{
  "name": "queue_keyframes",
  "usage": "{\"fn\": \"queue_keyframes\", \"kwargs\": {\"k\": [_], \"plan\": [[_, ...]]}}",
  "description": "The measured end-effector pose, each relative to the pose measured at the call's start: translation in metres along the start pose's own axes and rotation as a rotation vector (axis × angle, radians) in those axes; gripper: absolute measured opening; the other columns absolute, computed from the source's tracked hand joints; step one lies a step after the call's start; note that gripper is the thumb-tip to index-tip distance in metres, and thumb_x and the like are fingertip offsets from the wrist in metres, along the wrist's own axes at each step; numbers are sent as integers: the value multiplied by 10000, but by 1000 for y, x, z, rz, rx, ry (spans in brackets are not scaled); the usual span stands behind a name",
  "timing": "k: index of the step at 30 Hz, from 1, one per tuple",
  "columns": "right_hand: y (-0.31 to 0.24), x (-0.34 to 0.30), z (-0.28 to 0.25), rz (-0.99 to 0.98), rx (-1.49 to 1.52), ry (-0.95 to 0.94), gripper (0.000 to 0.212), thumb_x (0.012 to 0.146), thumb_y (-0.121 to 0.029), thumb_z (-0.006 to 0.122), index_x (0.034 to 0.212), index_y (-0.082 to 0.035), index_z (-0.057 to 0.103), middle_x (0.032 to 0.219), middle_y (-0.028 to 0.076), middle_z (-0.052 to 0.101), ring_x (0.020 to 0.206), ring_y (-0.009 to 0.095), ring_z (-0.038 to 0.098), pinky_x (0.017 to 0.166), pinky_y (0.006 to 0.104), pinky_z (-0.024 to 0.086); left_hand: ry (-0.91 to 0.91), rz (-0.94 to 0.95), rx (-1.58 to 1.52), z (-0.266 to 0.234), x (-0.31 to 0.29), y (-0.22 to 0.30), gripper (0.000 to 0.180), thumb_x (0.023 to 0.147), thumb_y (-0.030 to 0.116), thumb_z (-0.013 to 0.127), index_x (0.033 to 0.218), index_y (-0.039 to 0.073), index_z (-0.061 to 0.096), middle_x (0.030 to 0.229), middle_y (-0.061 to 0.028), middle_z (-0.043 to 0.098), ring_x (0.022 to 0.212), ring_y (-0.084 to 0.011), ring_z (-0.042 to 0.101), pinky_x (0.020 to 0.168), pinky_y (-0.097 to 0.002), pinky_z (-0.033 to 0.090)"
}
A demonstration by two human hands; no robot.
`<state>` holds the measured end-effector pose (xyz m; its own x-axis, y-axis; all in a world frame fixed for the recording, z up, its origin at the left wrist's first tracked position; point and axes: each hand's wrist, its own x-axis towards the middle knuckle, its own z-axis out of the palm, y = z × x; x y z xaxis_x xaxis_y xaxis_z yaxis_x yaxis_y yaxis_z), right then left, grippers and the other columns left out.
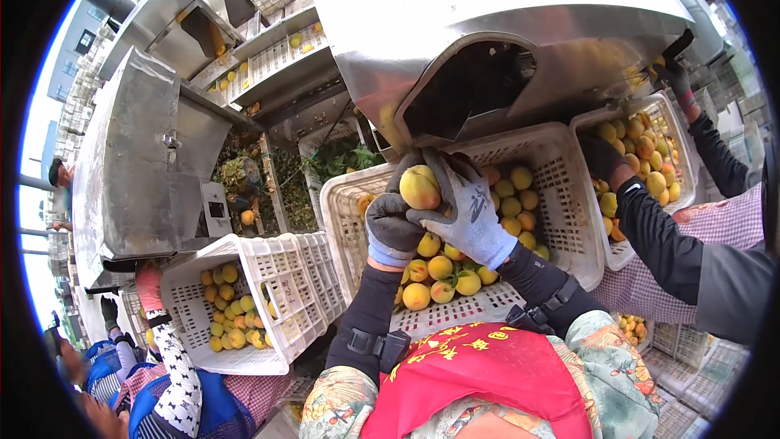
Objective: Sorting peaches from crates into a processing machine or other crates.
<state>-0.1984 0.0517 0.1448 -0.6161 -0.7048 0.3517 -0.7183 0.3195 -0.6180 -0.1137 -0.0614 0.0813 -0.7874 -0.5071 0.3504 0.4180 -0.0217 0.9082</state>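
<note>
A yellow peach (420, 187) with a faint blush is held up between my two gloved hands, just below the dark opening of a metal machine. My left hand (392, 223), in a dark-palmed glove with a light blue cuff, closes round its left and upper side. From the right, my right hand (465, 210), gloved in light blue with dark fingers, grips the same peach. Beneath both hands stands a white slatted crate (561, 195) with many yellow peaches (443, 268) in it. My hands partly cover the crate's middle.
The metal machine (520, 24) overhangs the crate's far side. To the left, another white crate (284, 284) with peaches stands beside a co-worker's arm (175, 366). At right, a co-worker's gloved hand (603, 156) reaches to a further peach crate (678, 126). Green leaves (345, 154) lie behind.
</note>
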Motion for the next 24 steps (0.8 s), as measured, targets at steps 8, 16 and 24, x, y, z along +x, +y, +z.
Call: {"fn": "queue_keyframes", "kwargs": {"k": [8,16,24], "plan": [[13,28,-4,-19,-252,340,805,704,-385,735,1324,5,403,1264,213,487,1163,390,445,1032,531,274,344,-474,275,-42,-42,-85,446,866,254,598,1221,-11,549,1244,-148,558,1107,-256,562,951,-382,438],[66,99,-7,-59,-364,504,706,731,-339,713,1306,-14,462,1257,195,504,1200,359,432,1008,483,317,-349,-923,1442,-14,-69,-111,712,798,505,579,1353,86,430,1370,-169,418,1265,-383,359,1003,-544,289],[143,-76,112,614,28,-101,575,786,-393,662,1222,-42,533,1056,179,635,979,329,608,839,441,466,-131,-934,1261,-15,-72,-119,418,732,384,670,1001,68,626,986,-155,644,943,-334,596,789,-452,462]]}}
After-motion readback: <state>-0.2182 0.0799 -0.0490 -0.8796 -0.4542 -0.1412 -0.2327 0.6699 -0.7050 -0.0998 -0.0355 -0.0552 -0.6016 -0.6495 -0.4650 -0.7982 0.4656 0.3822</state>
